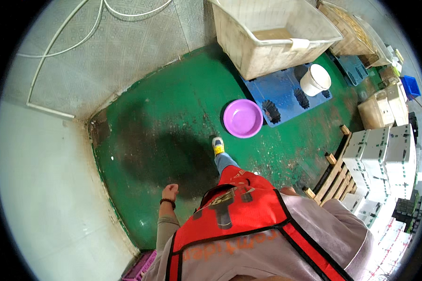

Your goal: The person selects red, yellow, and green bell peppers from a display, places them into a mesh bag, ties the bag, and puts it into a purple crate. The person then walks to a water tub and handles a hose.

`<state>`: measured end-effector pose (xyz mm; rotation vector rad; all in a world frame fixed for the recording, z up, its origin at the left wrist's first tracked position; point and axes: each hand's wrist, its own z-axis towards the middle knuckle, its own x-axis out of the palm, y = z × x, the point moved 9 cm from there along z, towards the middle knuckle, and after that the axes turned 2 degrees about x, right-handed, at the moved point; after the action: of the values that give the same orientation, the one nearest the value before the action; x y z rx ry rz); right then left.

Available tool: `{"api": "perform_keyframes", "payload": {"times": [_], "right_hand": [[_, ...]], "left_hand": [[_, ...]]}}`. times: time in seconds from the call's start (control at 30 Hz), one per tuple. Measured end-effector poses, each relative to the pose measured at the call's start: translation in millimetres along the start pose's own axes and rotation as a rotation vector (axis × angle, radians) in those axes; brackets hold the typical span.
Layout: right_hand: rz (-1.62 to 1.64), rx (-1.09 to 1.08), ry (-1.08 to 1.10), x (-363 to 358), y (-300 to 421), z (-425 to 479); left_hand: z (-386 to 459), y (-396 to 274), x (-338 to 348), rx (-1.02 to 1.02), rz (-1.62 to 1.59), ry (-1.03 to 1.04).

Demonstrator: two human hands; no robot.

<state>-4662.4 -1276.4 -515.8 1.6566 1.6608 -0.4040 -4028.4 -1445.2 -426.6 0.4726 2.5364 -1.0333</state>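
Note:
My left hand (170,192), with a dark beaded bracelet at its wrist, hangs over the green floor (154,140) with its fingers curled; no object shows in it. Only a small part of my right hand (289,190) shows beyond the edge of the red apron (228,214), and its fingers are hidden. One shoe (218,145) with yellow laces is on the floor in front of me. A round purple plastic basin (243,118) lies beyond the shoe, beside a blue plastic pallet (288,98).
A large whitish plastic tub (253,61) and a white bucket (315,80) stand on the blue pallet. Foam boxes (376,158) are stacked at the right by a wooden pallet (334,179). Walls bound the left, with a pale hose (52,42). A purple crate (139,267) sits at lower left.

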Motion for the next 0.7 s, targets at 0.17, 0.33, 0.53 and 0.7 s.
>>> {"api": "perform_keyframes", "payload": {"times": [0.17,0.33,0.53,0.7], "right_hand": [[-0.136,-0.117,-0.119,-70.1,12.3,108.2],[0.562,0.158,-0.112,-203.6,-40.1,212.7],[0.901,0.390,-0.413,-443.6,-47.1,358.8],[0.813,0.291,-0.398,-581.3,37.2,432.6]], "left_hand": [[89.2,-22.2,-48.1,-0.228,-0.210,-0.069],[131.7,2.5,-61.4,-0.382,-0.354,-0.035],[157.5,-37.0,-73.2,-0.384,0.144,0.199],[258.4,-103.8,-130.3,-0.248,0.583,0.332]]}}
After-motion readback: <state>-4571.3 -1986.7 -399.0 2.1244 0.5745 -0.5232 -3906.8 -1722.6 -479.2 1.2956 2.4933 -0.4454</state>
